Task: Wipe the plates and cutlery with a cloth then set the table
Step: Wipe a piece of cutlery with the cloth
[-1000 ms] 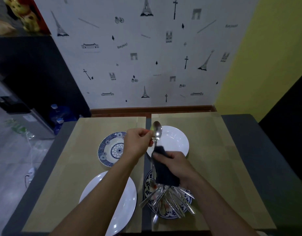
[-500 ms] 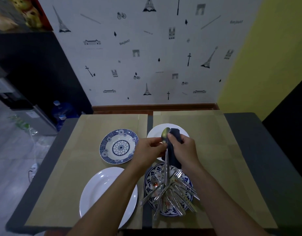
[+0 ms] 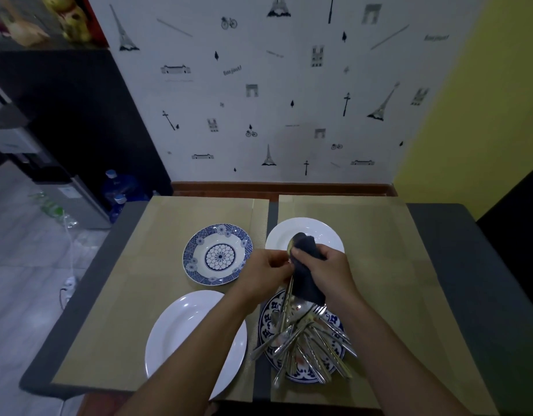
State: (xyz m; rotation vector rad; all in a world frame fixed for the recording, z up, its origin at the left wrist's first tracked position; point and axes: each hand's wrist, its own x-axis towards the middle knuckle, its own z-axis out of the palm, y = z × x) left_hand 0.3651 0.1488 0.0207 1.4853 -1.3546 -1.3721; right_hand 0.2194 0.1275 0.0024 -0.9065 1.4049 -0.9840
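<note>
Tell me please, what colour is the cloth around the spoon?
The cloth is plain dark navy; the head view shows it, gripped by the right hand.

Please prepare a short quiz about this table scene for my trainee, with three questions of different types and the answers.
1. Choose: the right hand grips A) a fork, B) a dark cloth, C) a plate.
2. True or false: the cutlery pile lies on a white plate.
3. Complete: the left hand holds a ____.
Key: 1 B. 2 False, it lies on the near blue patterned plate. 3 spoon.
</note>
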